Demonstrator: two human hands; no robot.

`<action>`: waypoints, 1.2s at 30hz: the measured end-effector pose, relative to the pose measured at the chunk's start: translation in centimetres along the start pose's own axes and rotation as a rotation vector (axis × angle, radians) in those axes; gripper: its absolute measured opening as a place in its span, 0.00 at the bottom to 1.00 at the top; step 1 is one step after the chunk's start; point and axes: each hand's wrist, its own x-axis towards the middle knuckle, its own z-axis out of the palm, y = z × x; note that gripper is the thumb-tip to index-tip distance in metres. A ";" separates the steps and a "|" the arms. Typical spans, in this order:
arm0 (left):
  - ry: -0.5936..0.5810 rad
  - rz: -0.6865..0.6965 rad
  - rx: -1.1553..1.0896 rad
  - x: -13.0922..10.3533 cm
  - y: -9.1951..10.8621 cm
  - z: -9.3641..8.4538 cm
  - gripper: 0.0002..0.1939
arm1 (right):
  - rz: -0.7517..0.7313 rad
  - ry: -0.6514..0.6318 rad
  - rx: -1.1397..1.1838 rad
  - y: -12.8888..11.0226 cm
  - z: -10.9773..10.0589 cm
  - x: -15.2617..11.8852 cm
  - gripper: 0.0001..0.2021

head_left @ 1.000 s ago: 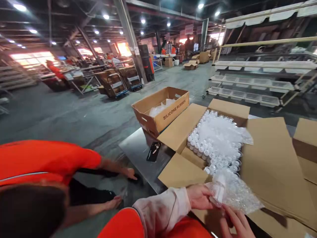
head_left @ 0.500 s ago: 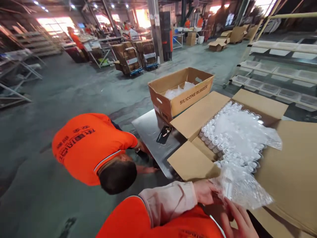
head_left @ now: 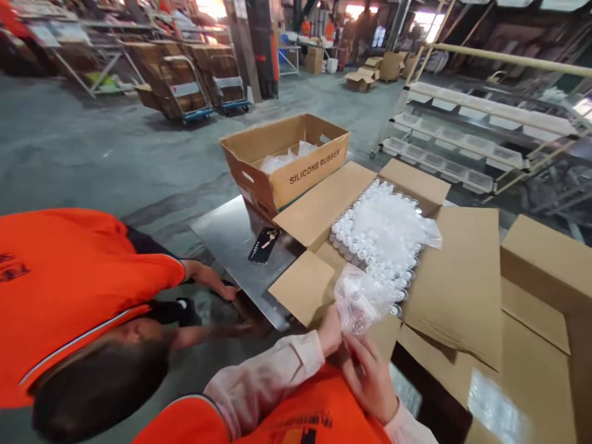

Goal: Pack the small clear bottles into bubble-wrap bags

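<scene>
My left hand point(head_left: 331, 330) grips a crinkled clear plastic bag point(head_left: 359, 296) from its left side, over the near edge of an open carton. My right hand point(head_left: 370, 376) has its fingers bent at the bottom of the same bag, from the right. Small white tube-like pieces show faintly inside it. Beyond the bag, the open carton point(head_left: 324, 203) holds rows of clear, white-rimmed bottles or tubes point(head_left: 351, 243). A loose clear plastic sheet point(head_left: 388, 222) lies over them.
A carton marked SILICONE RUBBER point(head_left: 309, 172) and a black phone-like item point(head_left: 263, 245) rest on the metal table point(head_left: 222, 225). A person in orange point(head_left: 78, 265) bends down at left. Another open carton point(head_left: 531, 351) stands at right, with a tiered rack point(head_left: 472, 132) behind.
The view has swung right, bringing the right-hand carton into sight. Both hands and the bag are now drawn together, and the bag looks more bunched. The bending person appears farther left.
</scene>
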 end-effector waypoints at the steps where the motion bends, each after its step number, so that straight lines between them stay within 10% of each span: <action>1: -0.013 0.000 -0.003 -0.1 0.1 0.1 0.11 | 0.006 0.005 0.028 -0.1 0.1 0.0 0.19; 26: -0.477 -0.401 -0.050 -2.3 -0.9 -1.3 0.16 | 0.056 0.017 0.306 0.4 1.4 -2.0 0.24; 36: -0.663 -0.411 0.395 -2.0 0.5 -0.2 0.22 | 0.038 -0.150 0.318 -1.0 -0.6 -1.7 0.17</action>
